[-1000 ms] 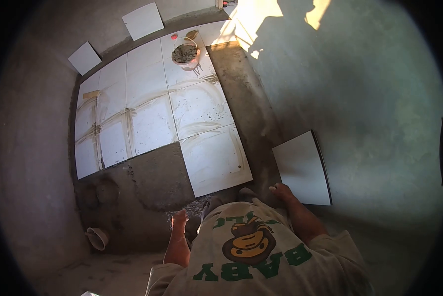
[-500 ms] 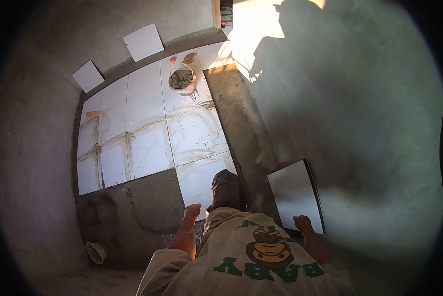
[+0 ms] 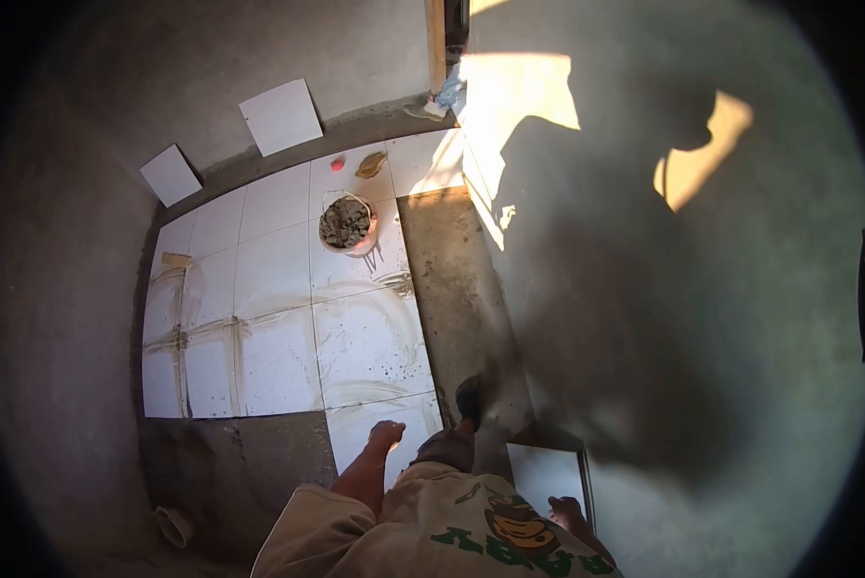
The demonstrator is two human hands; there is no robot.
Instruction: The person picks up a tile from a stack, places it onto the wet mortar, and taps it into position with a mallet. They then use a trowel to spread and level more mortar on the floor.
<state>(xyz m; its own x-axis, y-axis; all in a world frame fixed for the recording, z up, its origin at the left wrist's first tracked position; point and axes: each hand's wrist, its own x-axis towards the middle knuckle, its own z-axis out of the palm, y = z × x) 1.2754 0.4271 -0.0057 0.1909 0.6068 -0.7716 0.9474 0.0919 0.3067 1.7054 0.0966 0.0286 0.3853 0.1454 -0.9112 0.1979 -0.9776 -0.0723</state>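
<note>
My left hand (image 3: 387, 433), loosely curled into a fist, hangs in front of me above a white floor tile (image 3: 355, 424) and holds nothing that shows. My right hand (image 3: 565, 509) is curled too, low on the right, and overlaps a stack of white tiles (image 3: 538, 472) leaning near the right wall. A dark shoe (image 3: 468, 400) at the end of my leg is over the bare strip beside the laid tiles. Farther ahead, a bucket (image 3: 348, 223) of grey mortar stands on the tiles with its wire handle up.
Two white tiles (image 3: 281, 117) (image 3: 170, 175) lean on the far wall. A red object (image 3: 337, 165) and a brown piece (image 3: 371, 165) lie beyond the bucket. Bare rough floor (image 3: 259, 448) is at left front, with a pale container (image 3: 173, 527) on its side. A doorway post (image 3: 436, 43) stands at the back.
I have stepped forward, so the bucket and floor tiles sit lower and nearer in view. A foot now shows over the bare strip. Both hands stay curled by my sides.
</note>
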